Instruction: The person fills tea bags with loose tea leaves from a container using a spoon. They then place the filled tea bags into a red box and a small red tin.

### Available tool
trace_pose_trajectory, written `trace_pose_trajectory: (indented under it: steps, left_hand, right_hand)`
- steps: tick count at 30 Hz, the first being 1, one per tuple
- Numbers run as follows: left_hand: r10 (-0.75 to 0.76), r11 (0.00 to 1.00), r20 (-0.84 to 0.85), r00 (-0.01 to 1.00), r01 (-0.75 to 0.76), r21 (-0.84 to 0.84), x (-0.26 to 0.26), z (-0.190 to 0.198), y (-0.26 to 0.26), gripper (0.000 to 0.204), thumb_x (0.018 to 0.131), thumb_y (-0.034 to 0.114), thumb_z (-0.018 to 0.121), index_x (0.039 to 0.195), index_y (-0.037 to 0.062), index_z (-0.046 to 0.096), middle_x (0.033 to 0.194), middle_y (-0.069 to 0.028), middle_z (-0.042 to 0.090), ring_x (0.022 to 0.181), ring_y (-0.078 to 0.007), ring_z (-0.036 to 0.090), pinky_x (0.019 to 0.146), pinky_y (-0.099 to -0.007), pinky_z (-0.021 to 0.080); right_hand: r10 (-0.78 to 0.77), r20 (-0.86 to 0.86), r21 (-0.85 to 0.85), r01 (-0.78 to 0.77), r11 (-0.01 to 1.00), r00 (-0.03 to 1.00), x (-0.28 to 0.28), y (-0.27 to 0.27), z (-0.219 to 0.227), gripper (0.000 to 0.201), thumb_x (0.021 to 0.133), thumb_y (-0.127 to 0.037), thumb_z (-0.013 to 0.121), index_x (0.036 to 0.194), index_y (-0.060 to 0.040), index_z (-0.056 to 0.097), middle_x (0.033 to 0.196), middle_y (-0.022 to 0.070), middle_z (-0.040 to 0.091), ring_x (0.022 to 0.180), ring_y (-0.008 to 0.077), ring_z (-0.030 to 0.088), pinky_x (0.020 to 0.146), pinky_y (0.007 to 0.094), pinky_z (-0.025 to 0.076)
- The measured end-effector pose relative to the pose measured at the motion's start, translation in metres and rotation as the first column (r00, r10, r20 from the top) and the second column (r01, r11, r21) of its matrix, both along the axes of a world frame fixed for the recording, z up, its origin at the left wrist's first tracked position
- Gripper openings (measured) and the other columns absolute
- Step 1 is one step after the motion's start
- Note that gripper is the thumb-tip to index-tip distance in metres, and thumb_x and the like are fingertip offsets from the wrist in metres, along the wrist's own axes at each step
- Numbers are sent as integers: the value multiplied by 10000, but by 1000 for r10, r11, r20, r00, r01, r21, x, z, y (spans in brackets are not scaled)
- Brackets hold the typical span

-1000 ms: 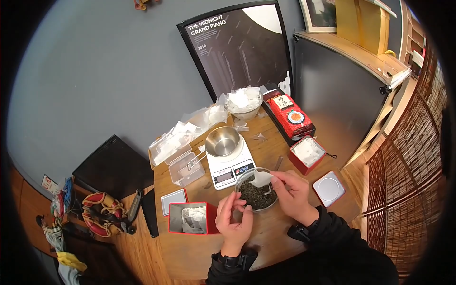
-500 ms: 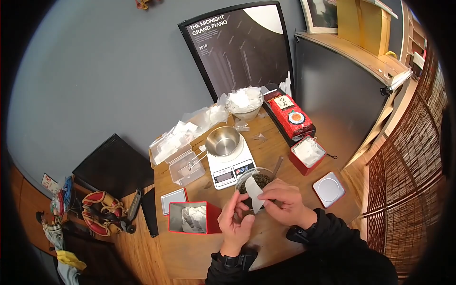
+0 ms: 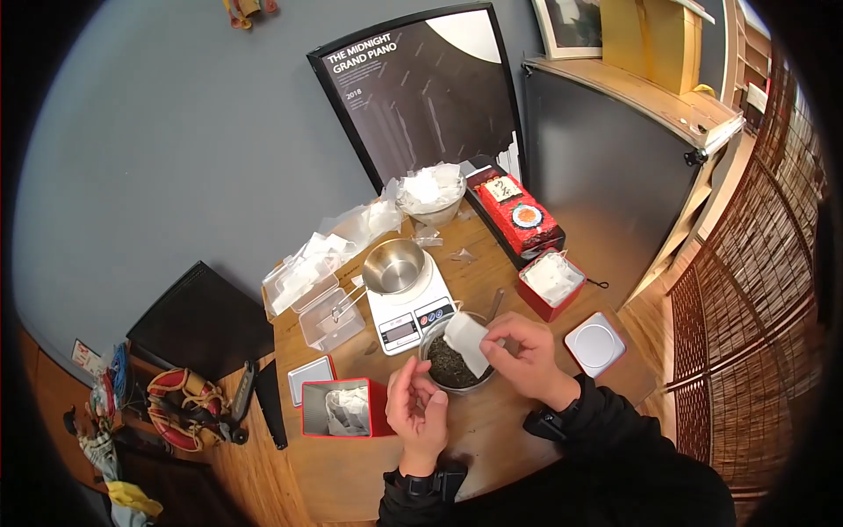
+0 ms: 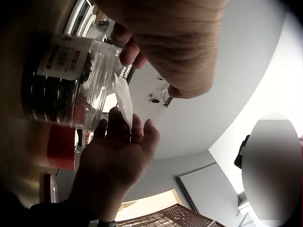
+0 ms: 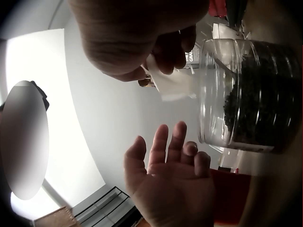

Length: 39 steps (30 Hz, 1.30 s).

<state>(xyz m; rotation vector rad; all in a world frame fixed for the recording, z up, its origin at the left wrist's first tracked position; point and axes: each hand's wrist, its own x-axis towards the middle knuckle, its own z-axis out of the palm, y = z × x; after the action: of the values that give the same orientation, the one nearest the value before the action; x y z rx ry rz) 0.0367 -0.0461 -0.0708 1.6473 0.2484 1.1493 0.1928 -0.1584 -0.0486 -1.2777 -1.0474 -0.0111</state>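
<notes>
A clear bowl of dark tea leaves (image 3: 450,364) stands on the round wooden table (image 3: 492,439) in front of me. My right hand (image 3: 493,345) pinches a white empty tea bag (image 3: 465,341) by its edge, just above the bowl. In the right wrist view the tea bag (image 5: 171,84) hangs from those fingertips beside the bowl (image 5: 251,94). My left hand (image 3: 420,397) hovers near the bowl's near rim, fingers relaxed and spread, holding nothing; the left hand (image 5: 166,176) shows the same from the right wrist. The left wrist view shows the tea bag (image 4: 124,100) beside the bowl (image 4: 61,85).
A white scale (image 3: 411,309) carries a steel cup (image 3: 392,265) behind the bowl. An open red tin (image 3: 338,408) and its lid (image 3: 309,379) lie left; another red tin (image 3: 549,283) and white lid (image 3: 594,341) lie right. A red package (image 3: 518,215) and bowl of bags (image 3: 430,195) stand behind.
Half a second ago both hands were at the tea bag. Now my left hand has come off it and dropped back, open, while my right hand holds the bag alone over the bowl.
</notes>
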Motion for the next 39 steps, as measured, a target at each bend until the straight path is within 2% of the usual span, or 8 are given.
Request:
trace_pose_trajectory:
  steps: [7, 10, 13, 15, 25, 35, 37, 39]
  left_hand:
    - [15, 1000, -13, 1000, -15, 5, -1, 1, -1, 538, 853, 14, 632, 1369, -42, 494, 1198, -149, 607, 763, -85, 544, 682, -212, 455]
    - [15, 1000, 13, 1000, -15, -5, 0, 1, -2, 568, 791, -84, 641, 1344, -48, 514, 1170, -130, 595, 759, -69, 538, 611, -187, 420]
    - [7, 1000, 16, 1000, -7, -14, 1, 3, -4, 567, 788, -91, 642, 1339, -51, 515, 1178, -132, 592, 754, -64, 537, 611, -185, 419]
    - [5, 1000, 5, 1000, -5, -13, 1, 4, -5, 551, 810, -64, 631, 1346, -49, 507, 1182, -135, 595, 749, -70, 535, 644, -197, 436]
    - [25, 1000, -4, 1000, -25, -18, 2, 5, -5, 524, 825, -51, 614, 1339, -50, 512, 1175, -137, 602, 739, -73, 533, 683, -211, 455]
    - [14, 999, 20, 1000, -13, -30, 2, -1, -3, 564, 800, -78, 662, 1344, -49, 514, 1187, -130, 587, 746, -59, 546, 629, -185, 426]
    - [20, 1000, 14, 1000, -20, -6, 1, 1, -2, 564, 801, -77, 663, 1345, -50, 513, 1188, -134, 588, 748, -59, 548, 627, -187, 426]
    - [19, 1000, 14, 1000, -19, -1, 1, 0, -2, 564, 801, -78, 662, 1344, -50, 514, 1189, -136, 588, 747, -60, 548, 626, -187, 425]
  right_hand:
    - [-256, -343, 116, 311, 943, 904, 34, -5, -5, 86, 828, 24, 661, 908, -4, 646, 979, 78, 662, 900, 137, 607, 797, 281, 484]
    - [-492, -208, 113, 521, 846, 845, 77, -15, -18, 71, 809, -5, 652, 879, -14, 651, 933, 82, 656, 885, 155, 599, 789, 298, 470]
    - [-620, -291, -155, 603, 782, 729, 101, -27, -25, 62, 786, -66, 652, 841, -40, 662, 885, 101, 645, 889, 219, 592, 845, 349, 435]
    - [-788, 116, -301, 777, 553, 605, 110, -31, -30, 73, 774, -120, 653, 816, -64, 676, 862, 119, 632, 923, 282, 569, 894, 391, 386]
    - [-720, 467, -419, 846, 330, 513, 106, -32, -22, 106, 765, -119, 620, 762, -65, 712, 814, 136, 670, 924, 323, 542, 879, 442, 336]
    - [-780, 497, -118, 920, 374, 381, 92, -32, -9, 140, 733, -102, 687, 862, -48, 696, 944, 103, 621, 1005, 319, 542, 934, 446, 355]
    - [-701, 507, -88, 839, 536, 501, 94, -30, -19, 193, 740, -123, 692, 908, -27, 702, 1010, 117, 642, 1006, 317, 558, 906, 433, 393]
    - [-645, 530, -157, 811, 564, 551, 89, -24, -22, 233, 753, -153, 708, 941, -16, 701, 1044, 125, 651, 1014, 316, 568, 901, 431, 405]
